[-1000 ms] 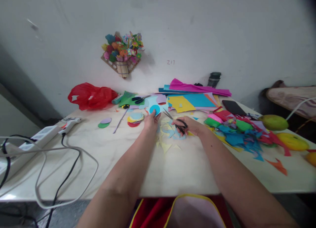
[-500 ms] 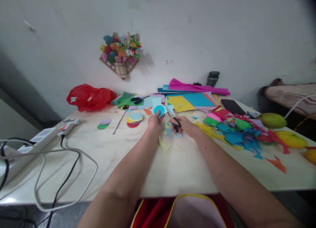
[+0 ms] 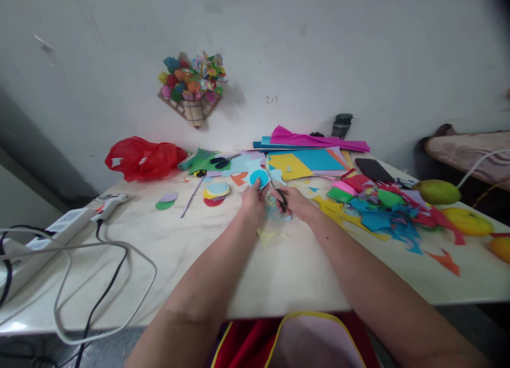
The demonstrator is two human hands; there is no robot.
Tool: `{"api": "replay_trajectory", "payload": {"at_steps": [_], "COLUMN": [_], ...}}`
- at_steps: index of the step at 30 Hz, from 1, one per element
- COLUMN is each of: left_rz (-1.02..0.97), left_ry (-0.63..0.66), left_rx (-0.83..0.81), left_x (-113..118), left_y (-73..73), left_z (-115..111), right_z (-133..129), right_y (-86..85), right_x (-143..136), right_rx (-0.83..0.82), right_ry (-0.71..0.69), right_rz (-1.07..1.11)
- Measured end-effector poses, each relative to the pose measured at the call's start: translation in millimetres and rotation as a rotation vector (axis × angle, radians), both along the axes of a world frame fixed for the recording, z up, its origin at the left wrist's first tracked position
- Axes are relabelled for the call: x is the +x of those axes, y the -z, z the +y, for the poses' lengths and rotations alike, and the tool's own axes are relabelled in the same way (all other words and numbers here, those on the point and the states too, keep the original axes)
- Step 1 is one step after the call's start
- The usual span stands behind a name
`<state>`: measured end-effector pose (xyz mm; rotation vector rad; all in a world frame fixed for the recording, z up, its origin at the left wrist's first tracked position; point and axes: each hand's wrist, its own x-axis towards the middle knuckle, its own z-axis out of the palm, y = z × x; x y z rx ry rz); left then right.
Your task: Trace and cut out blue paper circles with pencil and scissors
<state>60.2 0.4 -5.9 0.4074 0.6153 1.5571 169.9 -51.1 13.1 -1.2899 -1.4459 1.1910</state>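
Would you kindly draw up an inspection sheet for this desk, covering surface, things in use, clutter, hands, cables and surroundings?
Surface: pale table, paper offcuts strewn on it.
Things in use: blue disc over light-blue paper; scissors at the paper's right side.
Clutter: scrap heap at right, red plastic bag at far left.
Hands: left hand holds disc and paper; right hand grips the scissors.
Cables: white cord and black cord dip past the near edge at left.
Surroundings: flower decoration on the wall.
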Motion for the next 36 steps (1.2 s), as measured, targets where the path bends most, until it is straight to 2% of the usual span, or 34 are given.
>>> {"api": "replay_trajectory", "payload": {"at_steps": [5, 11, 13, 18, 23, 28, 36], "left_rz": [0.033, 0.089, 0.120, 0.178, 0.214, 0.238, 0.252], "left_ry": [-0.034, -0.053, -0.026, 0.103, 0.204, 0.325, 0.369], "left_rx": [-0.010, 0.003, 0.019, 0.187, 0.195, 0.240, 0.214], "left_x": [-2, -13, -18, -28, -34, -36, -37], "left_y": [0.7, -1.0, -1.2, 1.5, 1.4, -0.4, 0.6], "left_z": [2, 5, 7, 11, 8, 2, 2], "right_z": [-1, 3, 6, 8, 5, 5, 5], "right_y": [-4.0, -0.4, 2.3, 3.0, -1.7, -1.8, -0.5], "right_x": [-5, 2, 9, 30, 39, 41, 41], "right_rx": [-0.009, 0.004, 0.020, -0.002, -0.014, -0.009, 0.005], "right_ry": [0.067, 0.047, 0.002, -0.111, -0.216, -0.250, -0.268], "right_rz": [-0.023, 0.009, 0.017, 0.008, -0.008, -0.029, -0.031]}}
